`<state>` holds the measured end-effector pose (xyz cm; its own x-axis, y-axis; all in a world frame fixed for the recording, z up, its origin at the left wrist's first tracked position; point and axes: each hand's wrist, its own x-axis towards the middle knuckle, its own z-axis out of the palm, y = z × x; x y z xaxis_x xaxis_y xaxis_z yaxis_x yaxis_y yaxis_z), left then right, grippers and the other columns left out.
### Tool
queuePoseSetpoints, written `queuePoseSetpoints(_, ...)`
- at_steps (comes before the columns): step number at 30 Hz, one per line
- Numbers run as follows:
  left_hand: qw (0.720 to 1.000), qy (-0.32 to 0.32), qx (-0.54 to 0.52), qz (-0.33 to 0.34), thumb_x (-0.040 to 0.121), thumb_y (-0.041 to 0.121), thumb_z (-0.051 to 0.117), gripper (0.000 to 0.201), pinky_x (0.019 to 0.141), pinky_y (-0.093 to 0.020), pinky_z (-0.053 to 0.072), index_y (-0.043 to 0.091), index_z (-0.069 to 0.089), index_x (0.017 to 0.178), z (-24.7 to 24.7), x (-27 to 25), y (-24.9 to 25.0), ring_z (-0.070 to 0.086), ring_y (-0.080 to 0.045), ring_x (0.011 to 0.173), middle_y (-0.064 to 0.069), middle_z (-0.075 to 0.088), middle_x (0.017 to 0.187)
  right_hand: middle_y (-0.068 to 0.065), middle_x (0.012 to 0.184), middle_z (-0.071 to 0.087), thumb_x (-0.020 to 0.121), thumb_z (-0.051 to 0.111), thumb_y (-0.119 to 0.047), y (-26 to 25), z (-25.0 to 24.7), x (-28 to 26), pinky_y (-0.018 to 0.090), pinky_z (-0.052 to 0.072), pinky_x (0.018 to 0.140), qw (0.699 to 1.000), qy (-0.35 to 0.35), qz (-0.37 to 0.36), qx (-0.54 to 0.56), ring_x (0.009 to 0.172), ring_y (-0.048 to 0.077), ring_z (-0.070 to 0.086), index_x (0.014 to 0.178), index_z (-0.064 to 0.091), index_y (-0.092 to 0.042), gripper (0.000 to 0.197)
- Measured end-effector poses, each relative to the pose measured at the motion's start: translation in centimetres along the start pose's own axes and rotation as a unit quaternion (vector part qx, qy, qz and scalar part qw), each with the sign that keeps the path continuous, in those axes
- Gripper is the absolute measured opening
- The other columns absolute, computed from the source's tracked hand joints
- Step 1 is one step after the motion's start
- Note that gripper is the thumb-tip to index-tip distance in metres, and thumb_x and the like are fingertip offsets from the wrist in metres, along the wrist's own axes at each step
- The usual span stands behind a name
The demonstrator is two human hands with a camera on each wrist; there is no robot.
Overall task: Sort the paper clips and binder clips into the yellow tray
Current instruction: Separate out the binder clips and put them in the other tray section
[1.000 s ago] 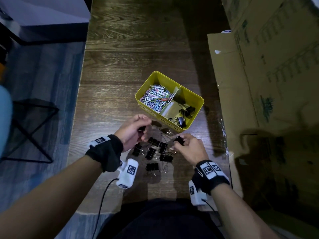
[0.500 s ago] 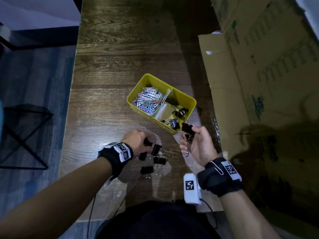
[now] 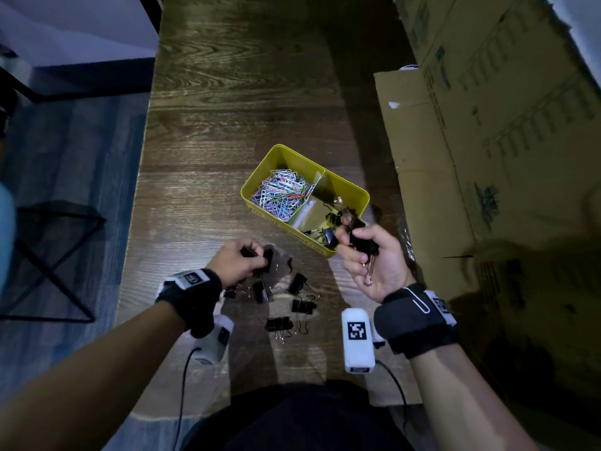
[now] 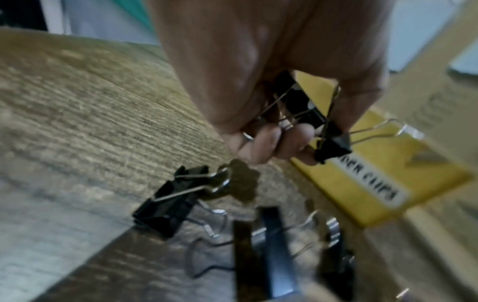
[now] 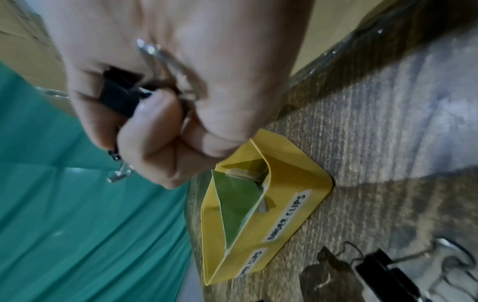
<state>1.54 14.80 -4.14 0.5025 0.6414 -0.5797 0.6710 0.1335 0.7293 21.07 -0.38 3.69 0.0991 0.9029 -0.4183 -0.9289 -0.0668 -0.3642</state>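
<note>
A yellow tray [image 3: 260, 177] with a divider sits mid-table. Its left half holds coloured paper clips [image 3: 283, 193]; black binder clips [image 3: 328, 234] lie in its right half. My right hand [image 3: 364, 252], palm up beside the tray's near right corner, grips black binder clips [image 3: 362, 244] [image 5: 119, 96]. Just above the table, my left hand [image 3: 242, 262] pinches binder clips [image 4: 305, 114] over the loose pile. Several black binder clips [image 3: 299, 304] [image 4: 170, 204] lie on the wood between my hands. The tray [image 5: 287, 183] carries a "BINDER CLIPS" label.
Flattened cardboard boxes [image 3: 487, 157] stand along the table's right side. The table's left edge [image 3: 136, 222] drops to a blue floor with a black metal frame [image 3: 55, 255]. Bare wood [image 3: 244, 92] lies beyond the tray. A paper clip [image 3: 419, 301] is hooked on my right wristband.
My right hand lifted off the pile with binder clips, turned palm up and rose to the tray's near right corner. My left hand dropped onto the pile and took hold of clips.
</note>
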Motion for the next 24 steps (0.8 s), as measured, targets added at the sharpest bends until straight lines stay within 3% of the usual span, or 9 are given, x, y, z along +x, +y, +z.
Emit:
queuePoseSetpoints(2,0.986,-0.022,-0.164,-0.024,0.081,0.0,0.061,0.017,0.041,-0.018,0.031,0.016,0.064,0.087,-0.8,-0.9,0.8,0.046,-0.012,0.04,-0.007,0.057,0.067,0.001,0.066,0.049,0.065,0.071,-0.014,-0.5,0.4,0.1,0.013,0.023,0.029,0.999,0.023,-0.004,-0.025,0.039,0.002,0.035,0.09,0.046,-0.009,0.035)
queuePoseSetpoints(4,0.952,-0.079,-0.296,-0.021,0.078,0.005,0.057,0.028,0.04,-0.02,0.034,0.012,0.064,0.104,-1.7,-2.0,2.5,0.053,-0.018,0.047,-0.009,0.062,0.076,0.002,0.063,0.046,0.077,0.051,-0.01,-1.2,0.9,0.1,0.014,0.023,0.032,0.995,0.07,-0.022,-0.06,0.041,0.005,0.036,0.095,0.05,-0.009,0.018)
queuePoseSetpoints(7,0.91,-0.151,-0.387,-0.005,0.072,0.012,0.046,0.033,0.043,-0.024,0.047,0.006,0.06,0.101,-2.3,-3.1,5.8,0.063,-0.025,0.059,-0.011,0.066,0.078,0.004,0.069,0.051,0.088,0.035,-0.004,-2.1,1.5,0.2,0.016,0.028,0.035,0.978,0.148,-0.039,-0.138,0.05,0.011,0.044,0.092,0.056,-0.008,0.022)
queuePoseSetpoints(10,0.891,-0.205,-0.406,-0.005,0.074,0.01,0.043,0.028,0.05,-0.025,0.054,0.006,0.058,0.097,-1.8,-3.0,9.4,0.065,-0.026,0.066,-0.014,0.067,0.088,0.01,0.076,0.054,0.09,0.036,-0.005,-2.9,1.9,0.9,0.016,0.039,0.037,0.957,0.217,-0.037,-0.188,0.055,0.014,0.051,0.091,0.057,-0.008,0.021)
queuePoseSetpoints(14,0.921,-0.201,-0.332,-0.032,0.089,0.008,0.039,0.025,0.054,-0.025,0.055,0.008,0.056,0.107,0.5,-1.3,13.1,0.065,-0.021,0.066,-0.014,0.064,0.09,0.014,0.083,0.06,0.091,0.053,-0.012,-3.7,2.7,2.9,0.022,0.054,0.049,0.935,0.272,-0.043,-0.225,0.061,0.019,0.059,0.094,0.058,-0.006,0.008)
queuePoseSetpoints(19,0.968,-0.152,-0.195,-0.053,0.088,0.012,0.053,0.019,0.068,-0.031,0.048,0.01,0.059,0.106,3.5,0.8,15.9,0.062,-0.024,0.079,-0.011,0.063,0.096,0.015,0.097,0.069,0.087,0.058,-0.024,-3.7,2.6,6.2,0.038,0.057,0.068,0.912,0.298,-0.04,-0.281,0.082,0.025,0.067,0.105,0.066,-0.004,0.028)
queuePoseSetpoints(22,0.977,-0.143,-0.152,-0.045,0.083,0.007,0.055,0.017,0.055,-0.027,0.033,0.016,0.061,0.095,3.9,1.3,16.5,0.049,-0.019,0.07,-0.012,0.054,0.094,0.008,0.089,0.07,0.085,0.06,-0.026,-3.8,2.4,6.8,0.029,0.051,0.063,0.896,0.301,-0.022,-0.326,0.077,0.019,0.067,0.09,0.068,-0.012,0.017)
queuePoseSetpoints(24,0.977,-0.156,-0.142,-0.034,0.083,0.006,0.054,0.024,0.053,-0.026,0.025,0.021,0.062,0.099,3.8,1.6,16.4,0.045,-0.015,0.066,-0.009,0.053,0.091,0.004,0.089,0.071,0.083,0.061,-0.029,-3.6,2.2,6.9,0.028,0.05,0.066,0.883,0.293,-0.018,-0.367,0.082,0.018,0.067,0.094,0.069,-0.012,0.021)
